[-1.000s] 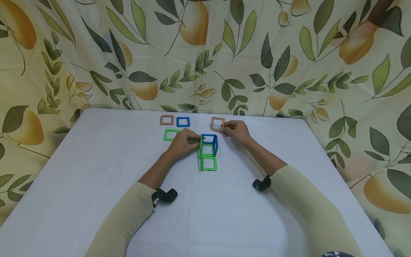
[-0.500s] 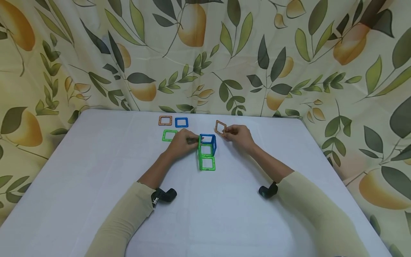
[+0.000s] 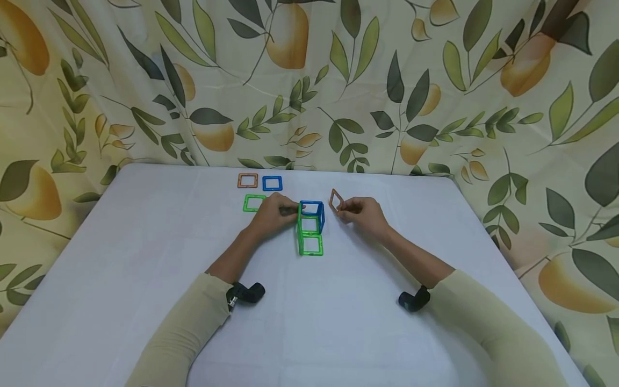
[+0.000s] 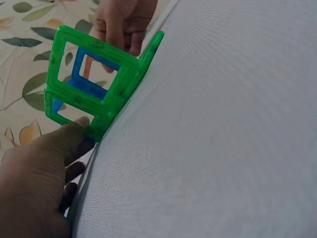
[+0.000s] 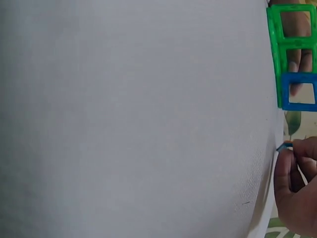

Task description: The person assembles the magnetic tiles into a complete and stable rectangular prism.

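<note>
In the head view, my left hand [image 3: 272, 217] holds the far left side of a small structure of square magnetic tiles. Green tiles [image 3: 300, 236] form its left wall and a row along the table, and blue tiles [image 3: 322, 217] stand at its far right end. To the right of it, my right hand [image 3: 365, 215] pinches an orange magnetic tile [image 3: 331, 198], tilted and apart from the structure. From the left wrist, the left thumb presses against a green tile [image 4: 124, 79]. The right wrist view shows only a sliver of what the right fingers pinch.
Behind my left hand lie a loose orange tile [image 3: 239, 181], a blue tile [image 3: 264, 184] and a green tile [image 3: 245, 203], partly covered by that hand. A white cloth covers the table [image 3: 309, 322]; a leaf-patterned curtain [image 3: 300, 140] hangs along its back edge.
My right hand has drawn slightly right and nearer, turning the orange tile from facing the camera to nearly edge-on. The left hand and the structure have stayed in place.
</note>
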{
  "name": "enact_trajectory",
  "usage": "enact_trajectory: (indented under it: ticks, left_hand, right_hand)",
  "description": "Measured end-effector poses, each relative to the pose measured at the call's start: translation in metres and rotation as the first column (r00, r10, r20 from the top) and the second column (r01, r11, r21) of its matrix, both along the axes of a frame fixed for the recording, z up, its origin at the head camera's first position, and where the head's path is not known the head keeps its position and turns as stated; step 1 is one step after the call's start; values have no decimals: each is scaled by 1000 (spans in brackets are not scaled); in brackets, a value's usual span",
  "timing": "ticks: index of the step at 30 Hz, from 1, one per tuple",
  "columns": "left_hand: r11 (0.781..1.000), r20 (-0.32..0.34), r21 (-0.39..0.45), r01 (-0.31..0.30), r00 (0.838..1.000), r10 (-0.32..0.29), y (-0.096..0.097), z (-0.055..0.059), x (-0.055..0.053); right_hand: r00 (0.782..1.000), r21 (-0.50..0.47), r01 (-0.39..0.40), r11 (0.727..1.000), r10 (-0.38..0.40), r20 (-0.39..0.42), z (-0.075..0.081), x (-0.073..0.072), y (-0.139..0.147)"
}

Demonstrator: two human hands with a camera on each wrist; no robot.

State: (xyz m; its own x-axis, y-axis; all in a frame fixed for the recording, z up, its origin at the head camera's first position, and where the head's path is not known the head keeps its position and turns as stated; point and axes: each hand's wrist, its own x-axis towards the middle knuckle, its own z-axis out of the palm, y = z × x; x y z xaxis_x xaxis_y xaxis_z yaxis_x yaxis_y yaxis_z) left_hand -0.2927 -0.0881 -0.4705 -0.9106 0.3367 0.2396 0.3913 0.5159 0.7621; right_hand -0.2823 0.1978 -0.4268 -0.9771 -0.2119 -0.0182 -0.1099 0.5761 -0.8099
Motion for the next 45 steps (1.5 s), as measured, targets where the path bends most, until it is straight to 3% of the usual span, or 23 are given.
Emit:
enact_trajectory:
  ticks: [11, 24, 45]
  left_hand:
    - [1000, -13, 1, 0, 1000, 0, 1, -1, -1]
    - [1000, 22, -1, -9, 1000, 9, 1, 2, 4]
    - [1000, 2, 9, 14, 1000, -14, 1, 5, 4]
  right_hand:
    - [998, 22, -32, 999, 33, -48, 3, 14, 7]
    - [996, -23, -83, 996, 82, -40, 5, 44, 2]
    - [986, -32, -149, 988, 146, -81, 4, 81, -7]
